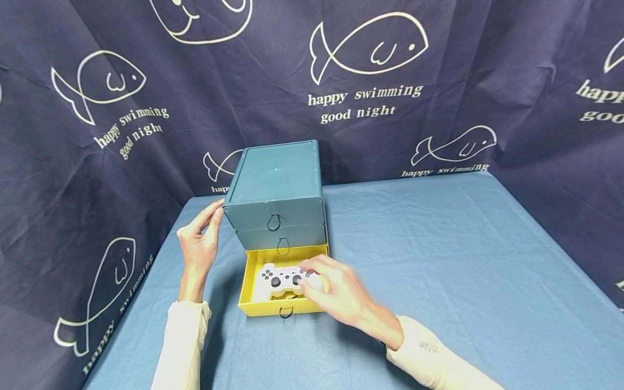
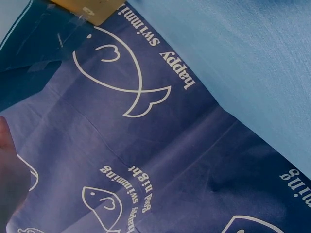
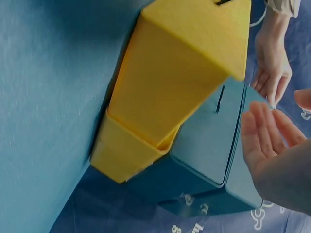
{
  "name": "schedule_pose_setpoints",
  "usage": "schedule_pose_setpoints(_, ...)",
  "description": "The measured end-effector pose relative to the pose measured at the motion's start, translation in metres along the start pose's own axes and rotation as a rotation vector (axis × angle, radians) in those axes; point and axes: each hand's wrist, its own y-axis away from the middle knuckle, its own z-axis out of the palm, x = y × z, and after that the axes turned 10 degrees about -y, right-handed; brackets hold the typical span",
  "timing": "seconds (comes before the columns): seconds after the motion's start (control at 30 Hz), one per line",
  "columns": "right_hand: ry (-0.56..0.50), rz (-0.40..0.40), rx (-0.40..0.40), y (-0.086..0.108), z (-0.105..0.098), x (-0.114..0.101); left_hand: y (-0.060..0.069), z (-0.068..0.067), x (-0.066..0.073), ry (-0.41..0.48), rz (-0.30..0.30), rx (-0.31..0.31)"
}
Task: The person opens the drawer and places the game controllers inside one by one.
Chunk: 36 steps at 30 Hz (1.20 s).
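A white game controller lies in the pulled-out yellow drawer, the lowest of a teal drawer box. Over the controller's right side is my right hand, partly covering it from the head camera. In the right wrist view its fingers are loosely bent, with nothing between them and the thumb. My left hand touches the box's upper front left corner with its fingertips; only a dark part of a hand shows in the left wrist view.
Two teal drawers with black loop pulls, the upper one and the one below, are closed. Everything stands on a blue cloth. Behind and at the sides hangs a navy curtain with white fish prints.
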Motion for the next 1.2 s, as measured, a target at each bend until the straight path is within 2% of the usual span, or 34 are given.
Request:
schedule_pose_setpoints(0.13, -0.027, -0.140, -0.006, 0.005, 0.008, 0.001, 0.000, -0.001, 0.001, 0.004, -0.003, -0.003)
schedule_pose_setpoints(0.27, -0.024, -0.168, -0.068, 0.010, 0.014, -0.001, -0.001, 0.000, 0.001, 0.006, -0.002, 0.000)
schedule_pose_setpoints(0.43, 0.011, -0.104, -0.172, 0.016, 0.019, -0.006, 0.000, 0.000, 0.001, 0.010, 0.001, 0.003)
schedule_pose_setpoints(0.8, 0.063, 0.140, -0.384, 0.020, 0.024, -0.013, 0.000, 0.000, 0.002, 0.013, -0.008, 0.001)
schedule_pose_setpoints(0.97, 0.008, 0.219, -0.427, 0.021, 0.026, -0.011, -0.001, 0.000, 0.003, 0.009, -0.007, -0.001)
schedule_pose_setpoints(1.2, -0.006, 0.259, -0.452, 0.021, 0.028, -0.010, -0.001, 0.000, 0.003, 0.009, -0.008, 0.000)
